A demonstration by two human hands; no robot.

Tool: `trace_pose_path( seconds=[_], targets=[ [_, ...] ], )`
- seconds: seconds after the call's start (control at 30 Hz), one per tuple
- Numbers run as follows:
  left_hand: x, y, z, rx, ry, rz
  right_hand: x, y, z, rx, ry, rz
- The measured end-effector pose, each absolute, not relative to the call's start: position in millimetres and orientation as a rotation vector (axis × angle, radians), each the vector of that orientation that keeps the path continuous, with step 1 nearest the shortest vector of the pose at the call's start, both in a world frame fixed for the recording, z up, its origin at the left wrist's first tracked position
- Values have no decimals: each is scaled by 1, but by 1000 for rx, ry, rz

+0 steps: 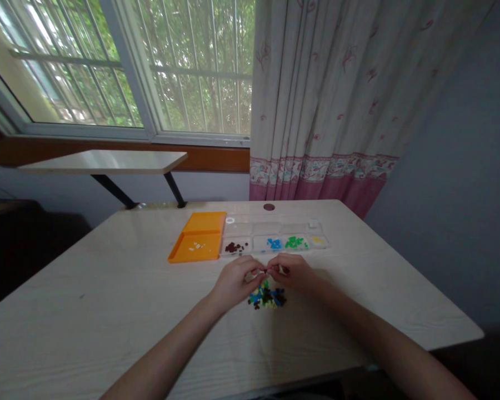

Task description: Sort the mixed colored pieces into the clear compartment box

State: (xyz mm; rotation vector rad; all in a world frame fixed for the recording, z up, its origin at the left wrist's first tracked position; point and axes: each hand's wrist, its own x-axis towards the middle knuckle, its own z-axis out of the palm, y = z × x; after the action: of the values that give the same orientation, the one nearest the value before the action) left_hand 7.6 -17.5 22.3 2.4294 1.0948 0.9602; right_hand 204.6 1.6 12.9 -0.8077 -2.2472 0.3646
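My left hand (236,281) and my right hand (296,273) meet above the table, each closed in a pinch. A tiny dark piece (265,270) shows between their fingertips; its exact shape is too small to make out. Just below the hands lies a heap of small plastic pieces (269,298) in brown, blue, green and pale yellow. Beyond them stands a clear compartment tray (258,250). It holds dark brown pieces (234,247), blue pieces (274,244), green pieces (295,243) and a few yellow pieces (318,240) in groups.
An orange open case (194,258) with a few white pieces (198,245) adjoins the tray's left side. The wooden-topped table (108,294) carries a raised shelf (108,161) at the back left. Behind are a barred window and a curtain (308,111).
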Motion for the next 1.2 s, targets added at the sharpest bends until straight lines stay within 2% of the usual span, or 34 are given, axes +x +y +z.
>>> trace_pose_path(
  seconds=[0.17,0.37,0.6,0.93,1.2],
  targets=[
    [1,-15,30,2443,1111,1024,213,6,19,-926,-2289,474],
    [-25,-7,47,2395,1237,1469,238,17,26,-926,-2570,955],
    [-37,-2,46,2450,1292,1720,241,19,26,-918,-2627,1056],
    [-39,3,42,2408,1472,1551,239,18,21,-844,-2637,998],
    [-47,19,22,2296,2018,982,237,19,22,-903,-2589,959]
  ],
)
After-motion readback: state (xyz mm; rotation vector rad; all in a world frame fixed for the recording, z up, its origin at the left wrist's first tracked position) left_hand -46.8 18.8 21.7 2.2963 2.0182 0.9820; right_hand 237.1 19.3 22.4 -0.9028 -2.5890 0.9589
